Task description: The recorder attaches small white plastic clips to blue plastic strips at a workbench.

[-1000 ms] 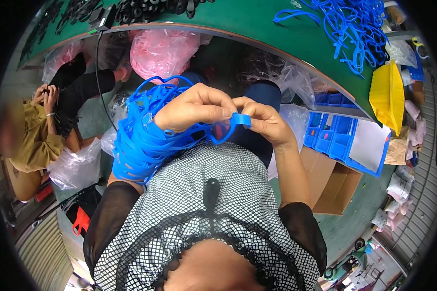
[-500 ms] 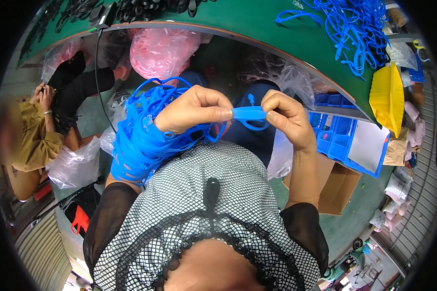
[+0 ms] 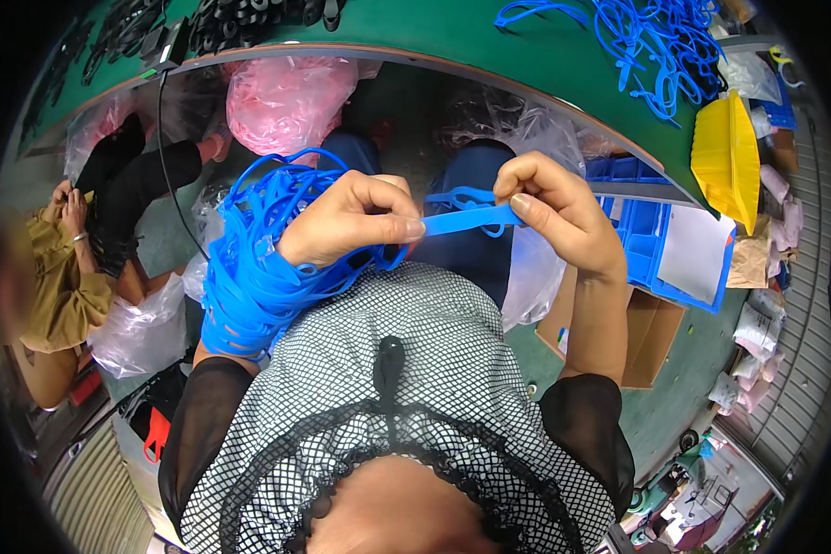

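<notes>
A blue rubbery strap [image 3: 467,220] is stretched between my two hands in front of my chest. My left hand [image 3: 351,220] pinches one end between thumb and fingers. The other end is gripped by the thumb and fingertips of my right hand [image 3: 556,210]. A thinner looped part of blue strap shows just behind the stretched band. Around my left forearm hangs a thick bunch of blue straps [image 3: 254,277], covering it from wrist nearly to elbow.
A green table [image 3: 434,42] curves ahead, bearing a heap of blue straps [image 3: 656,55] and black straps [image 3: 240,23]. A yellow bin [image 3: 725,162], blue trays [image 3: 642,231] and a cardboard box [image 3: 651,337] stand right. Pink-filled bags [image 3: 291,102] lie underneath. A seated person [image 3: 65,268] is at left.
My hands have drawn farther apart, the right one moving right and the left slightly left, so more of the strap shows between them. The whole view has shifted a little.
</notes>
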A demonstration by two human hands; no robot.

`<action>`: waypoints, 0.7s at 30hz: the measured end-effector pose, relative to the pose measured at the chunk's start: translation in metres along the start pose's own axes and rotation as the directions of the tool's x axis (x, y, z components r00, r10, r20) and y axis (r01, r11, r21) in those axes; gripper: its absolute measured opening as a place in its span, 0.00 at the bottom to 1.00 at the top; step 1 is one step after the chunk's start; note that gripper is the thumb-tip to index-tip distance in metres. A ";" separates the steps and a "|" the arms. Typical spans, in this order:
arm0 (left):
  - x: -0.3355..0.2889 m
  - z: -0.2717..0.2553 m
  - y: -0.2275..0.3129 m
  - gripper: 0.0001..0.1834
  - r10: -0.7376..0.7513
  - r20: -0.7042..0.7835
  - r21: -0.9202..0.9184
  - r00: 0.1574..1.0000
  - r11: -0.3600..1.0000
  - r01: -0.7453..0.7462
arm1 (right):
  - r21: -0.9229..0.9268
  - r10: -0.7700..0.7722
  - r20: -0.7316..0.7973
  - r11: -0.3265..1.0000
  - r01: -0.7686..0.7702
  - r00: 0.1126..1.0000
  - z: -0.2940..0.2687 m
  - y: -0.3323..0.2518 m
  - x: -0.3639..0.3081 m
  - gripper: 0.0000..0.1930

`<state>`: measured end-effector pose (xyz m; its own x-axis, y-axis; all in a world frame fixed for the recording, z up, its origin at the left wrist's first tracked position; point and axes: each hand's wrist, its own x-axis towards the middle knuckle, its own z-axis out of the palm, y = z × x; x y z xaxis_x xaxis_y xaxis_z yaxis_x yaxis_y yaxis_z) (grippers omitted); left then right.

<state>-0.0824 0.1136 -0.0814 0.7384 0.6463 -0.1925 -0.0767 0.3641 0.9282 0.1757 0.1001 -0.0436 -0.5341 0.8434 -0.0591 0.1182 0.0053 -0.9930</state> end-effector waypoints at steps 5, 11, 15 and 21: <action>0.001 -0.001 -0.002 0.05 0.050 0.008 0.058 0.999 0.997 -0.051 | -0.008 -0.021 -0.014 1.000 0.021 1.000 -0.001 0.004 0.003 0.07; 0.002 0.005 -0.006 0.06 0.190 0.130 0.217 0.973 0.952 -0.215 | -0.159 0.071 0.119 0.986 -0.051 0.990 -0.001 0.033 0.010 0.07; 0.001 0.015 -0.015 0.05 0.259 0.144 0.229 0.955 0.930 -0.286 | -0.272 0.119 0.313 0.962 -0.031 0.942 0.009 0.042 0.034 0.09; 0.000 0.018 -0.012 0.06 0.223 0.134 0.218 0.965 0.944 -0.249 | -0.513 -0.281 -0.173 0.844 0.157 0.944 -0.026 0.010 0.141 0.06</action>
<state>-0.0691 0.0972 -0.0871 0.7858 0.6151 0.0643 -0.1101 0.0368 0.9932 0.1231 0.2331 -0.0593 -0.3925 0.8876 0.2413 0.4452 0.4129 -0.7945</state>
